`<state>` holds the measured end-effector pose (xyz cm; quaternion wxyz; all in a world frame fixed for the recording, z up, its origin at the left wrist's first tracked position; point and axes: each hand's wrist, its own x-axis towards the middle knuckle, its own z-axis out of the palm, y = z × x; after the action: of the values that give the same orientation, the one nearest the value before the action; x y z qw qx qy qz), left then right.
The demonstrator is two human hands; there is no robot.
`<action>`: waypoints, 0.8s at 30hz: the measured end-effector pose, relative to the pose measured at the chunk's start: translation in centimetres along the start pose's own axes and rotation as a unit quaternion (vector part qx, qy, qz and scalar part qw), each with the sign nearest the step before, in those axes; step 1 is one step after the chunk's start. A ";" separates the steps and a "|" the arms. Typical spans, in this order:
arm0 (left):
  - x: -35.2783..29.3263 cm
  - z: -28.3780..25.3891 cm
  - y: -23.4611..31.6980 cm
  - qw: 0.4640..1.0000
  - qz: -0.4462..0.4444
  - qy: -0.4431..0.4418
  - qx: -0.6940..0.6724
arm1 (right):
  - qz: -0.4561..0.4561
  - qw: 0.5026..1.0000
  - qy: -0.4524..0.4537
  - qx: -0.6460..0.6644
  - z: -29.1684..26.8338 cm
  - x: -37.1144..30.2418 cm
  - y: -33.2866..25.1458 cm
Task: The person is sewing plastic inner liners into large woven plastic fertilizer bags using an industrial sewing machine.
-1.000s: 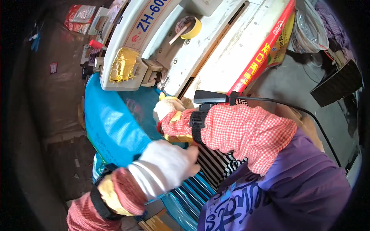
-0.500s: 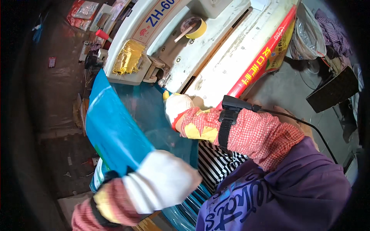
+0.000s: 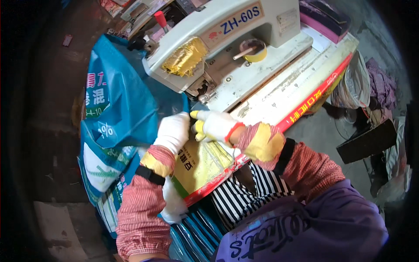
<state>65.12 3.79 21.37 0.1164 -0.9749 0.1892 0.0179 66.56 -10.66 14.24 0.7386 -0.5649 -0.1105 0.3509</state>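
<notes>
A blue plastic sack [image 3: 124,120] with printed panels hangs over the left end of the work table. My left hand [image 3: 173,131], in a white glove, is closed on the sack's near right edge. Beside it, my right hand [image 3: 216,124] wears a white glove with yellow fingertips. Its index finger reaches toward my left hand and the lower fingers are bent, with a gap between; nothing shows in them. Just beyond both hands is the needle end of a pale sewing machine [image 3: 235,28], with a gold cloth pad [image 3: 185,56] fixed to its head.
A roll of yellow tape [image 3: 258,53] lies on the machine bed. The table's front edge has a red printed strip [image 3: 301,114]. Folded blue sacks [image 3: 192,233] are stacked by my lap. A pink and black box [image 3: 325,19] stands at the back right; a dark board [image 3: 366,142] is farther right.
My left hand has moved up and inward to the sack's edge beside my right hand. The sack has shifted left, uncovering the yellow printed table covering. The view has shifted too.
</notes>
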 end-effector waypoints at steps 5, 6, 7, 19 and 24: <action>-5.0 -3.2 -1.5 0.998 -0.065 -0.014 0.018 | -0.286 0.812 0.082 -0.502 2.5 -1.1 -1.2; -7.2 -5.2 -0.8 0.996 -0.046 -0.066 0.037 | -0.353 0.742 0.100 -0.562 2.8 -1.1 -1.3; -10.5 -6.7 -1.2 0.995 0.003 -0.098 0.031 | -0.354 0.691 0.096 -0.623 3.2 0.0 -1.5; -23.3 -23.5 -2.6 0.910 -0.034 0.262 0.319 | -0.222 0.630 -0.227 -0.708 14.9 -1.5 -3.0; -28.6 -15.0 -3.8 0.855 -0.168 0.403 -0.280 | -0.263 0.820 -0.178 -0.475 15.1 -8.2 -1.9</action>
<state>39.83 14.14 39.01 -0.2467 -0.9049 0.0400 -0.3445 52.88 -4.77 23.00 0.4100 -0.7229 -0.5378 0.1418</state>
